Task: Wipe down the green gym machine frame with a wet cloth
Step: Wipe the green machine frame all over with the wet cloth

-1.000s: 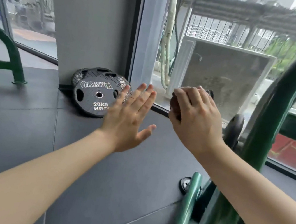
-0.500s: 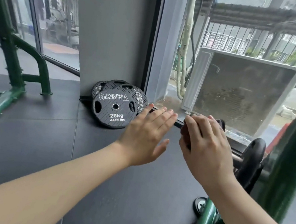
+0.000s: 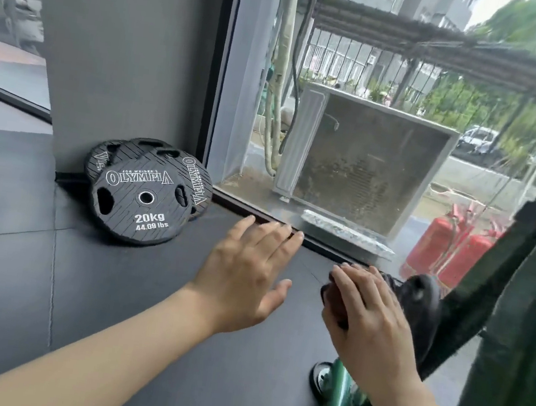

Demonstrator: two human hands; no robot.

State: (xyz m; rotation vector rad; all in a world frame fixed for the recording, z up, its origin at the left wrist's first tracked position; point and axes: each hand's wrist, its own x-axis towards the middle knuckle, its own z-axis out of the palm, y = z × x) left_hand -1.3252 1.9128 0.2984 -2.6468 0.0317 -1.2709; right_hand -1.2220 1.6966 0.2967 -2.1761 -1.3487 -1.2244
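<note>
Dark rubber floor tiles (image 3: 110,301) run up to a large window (image 3: 407,119), with an air-conditioner unit (image 3: 363,167) outside. 2 black 20kg weight plates (image 3: 144,197) lean against the grey wall (image 3: 127,48). At right stands the green machine frame (image 3: 512,354), blurred. The left hand (image 3: 243,274) hovers with fingers straight, holding nothing. The right hand (image 3: 370,322) curls over a dark object (image 3: 333,301) beside the frame; whether it is the cloth I cannot tell.

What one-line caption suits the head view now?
Right hand grips a dark cloth beside the green frame; left hand hovers open near weight plates.
</note>
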